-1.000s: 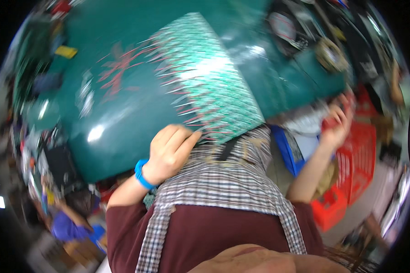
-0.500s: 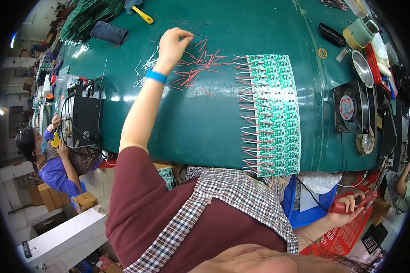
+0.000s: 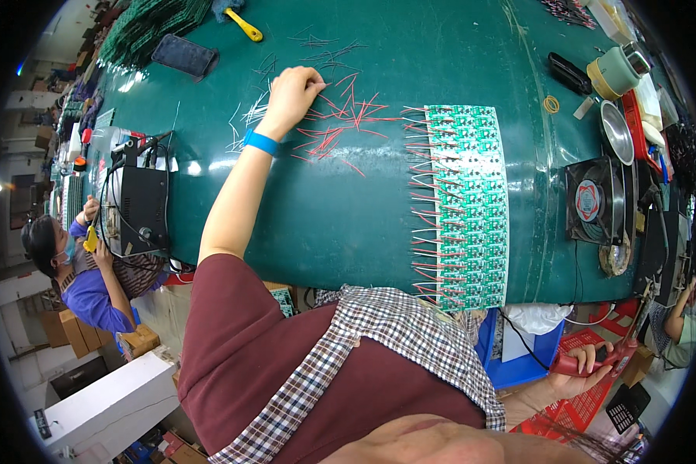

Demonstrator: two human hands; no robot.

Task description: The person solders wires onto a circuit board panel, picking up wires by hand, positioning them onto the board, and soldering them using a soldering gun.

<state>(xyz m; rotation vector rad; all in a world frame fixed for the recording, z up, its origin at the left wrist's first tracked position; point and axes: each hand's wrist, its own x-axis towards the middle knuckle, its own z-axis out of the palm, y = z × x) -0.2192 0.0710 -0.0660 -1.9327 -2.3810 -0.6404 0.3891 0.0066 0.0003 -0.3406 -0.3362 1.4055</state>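
My left hand [image 3: 292, 99] reaches over the green table with its fingertips pinched together; what lies between them is too small to make out. Around it are scattered loose wires: red wires [image 3: 329, 141] to its right and nearer me, white wires [image 3: 255, 114] to its left, and black wires [image 3: 336, 54] beyond. Low at the right, my right hand [image 3: 584, 363] is wrapped round a red soldering gun [image 3: 612, 359], held off the table's near edge. Between the hands lies a panel of green circuit boards [image 3: 472, 209], with red and white wires along its left side.
A black fan [image 3: 591, 201] and a metal bowl [image 3: 616, 131] stand at the right. At the left are a black power box [image 3: 135, 209], a phone [image 3: 184, 57] and a yellow-handled brush [image 3: 245, 27]. A blue bin [image 3: 518, 363] sits below the edge. Another person [image 3: 93, 271] works far left.
My left hand has come slightly nearer, down toward the red wires, fingers still pinched. My right hand keeps hold of the soldering gun. The whole view has shifted a little.
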